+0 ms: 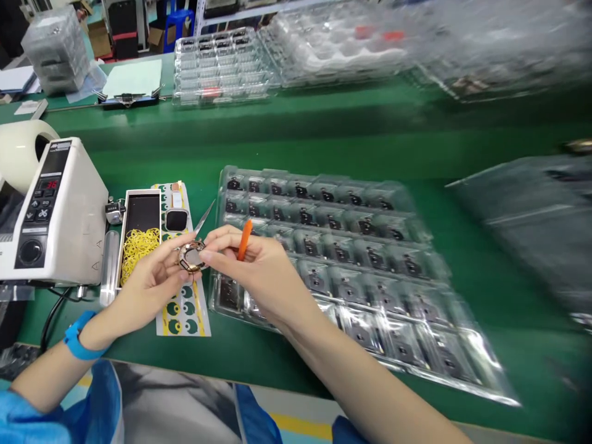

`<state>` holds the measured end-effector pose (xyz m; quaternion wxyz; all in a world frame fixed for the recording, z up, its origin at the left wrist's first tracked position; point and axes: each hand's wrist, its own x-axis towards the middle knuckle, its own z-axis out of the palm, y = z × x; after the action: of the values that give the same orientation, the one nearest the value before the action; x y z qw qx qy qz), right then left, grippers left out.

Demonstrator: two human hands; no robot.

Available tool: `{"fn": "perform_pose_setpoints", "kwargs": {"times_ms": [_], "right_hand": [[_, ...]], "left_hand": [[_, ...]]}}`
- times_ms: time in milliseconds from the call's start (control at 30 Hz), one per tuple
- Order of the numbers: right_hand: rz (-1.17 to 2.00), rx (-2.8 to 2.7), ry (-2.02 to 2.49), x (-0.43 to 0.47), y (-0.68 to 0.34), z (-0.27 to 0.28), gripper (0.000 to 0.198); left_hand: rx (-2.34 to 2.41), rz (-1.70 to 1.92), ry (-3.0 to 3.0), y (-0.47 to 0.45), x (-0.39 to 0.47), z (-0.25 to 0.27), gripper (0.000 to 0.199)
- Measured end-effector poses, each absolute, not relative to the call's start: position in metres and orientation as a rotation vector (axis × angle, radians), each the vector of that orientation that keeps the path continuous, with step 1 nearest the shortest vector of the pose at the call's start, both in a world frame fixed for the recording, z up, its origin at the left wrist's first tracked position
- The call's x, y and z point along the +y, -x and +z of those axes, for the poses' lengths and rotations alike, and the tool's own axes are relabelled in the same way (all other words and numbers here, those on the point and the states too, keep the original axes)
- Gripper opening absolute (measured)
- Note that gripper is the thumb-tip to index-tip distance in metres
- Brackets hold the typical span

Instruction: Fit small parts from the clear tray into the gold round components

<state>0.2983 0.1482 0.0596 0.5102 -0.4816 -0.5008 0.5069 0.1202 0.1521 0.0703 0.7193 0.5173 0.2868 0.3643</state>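
My left hand [150, 280] holds a small round metal part [191, 256] with a copper-coloured ring, above a sticker sheet [182, 308]. My right hand [252, 268] pinches the same part from the right and grips an orange stick [244, 239] that points up. Metal tweezers [204, 219] stick up behind the part; which hand holds them I cannot tell. A clear plastic tray [351, 265] with several small dark parts in pockets lies under and right of my right hand.
A white tape dispenser machine [53, 209] stands at the left. Beside it are a small box of yellow rubber bands [139, 237] and a smartwatch [176, 219]. More clear trays [222, 65] sit at the back and a blurred one [531, 216] at right.
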Motion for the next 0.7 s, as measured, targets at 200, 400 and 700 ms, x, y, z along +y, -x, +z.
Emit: {"fn": "perform_pose_setpoints", "kwargs": {"times_ms": [200,400,700], "right_hand": [[1.178,-1.268,1.155,0.1476,-0.2986,0.0618,0.017],[1.096,-1.275,1.198,0.1446,-0.2965,0.0618,0.016],[1.000,-1.307,1.255,0.1417,-0.2918,0.0652,0.016]], "left_hand": [[0.687,0.788,-1.150,-0.1221,0.1515,0.0721,0.042],[0.678,0.795,-1.137,-0.1237,0.1510,0.0708,0.039],[0.647,0.796,-1.047,-0.1253,0.1499,0.0698,0.034]]}}
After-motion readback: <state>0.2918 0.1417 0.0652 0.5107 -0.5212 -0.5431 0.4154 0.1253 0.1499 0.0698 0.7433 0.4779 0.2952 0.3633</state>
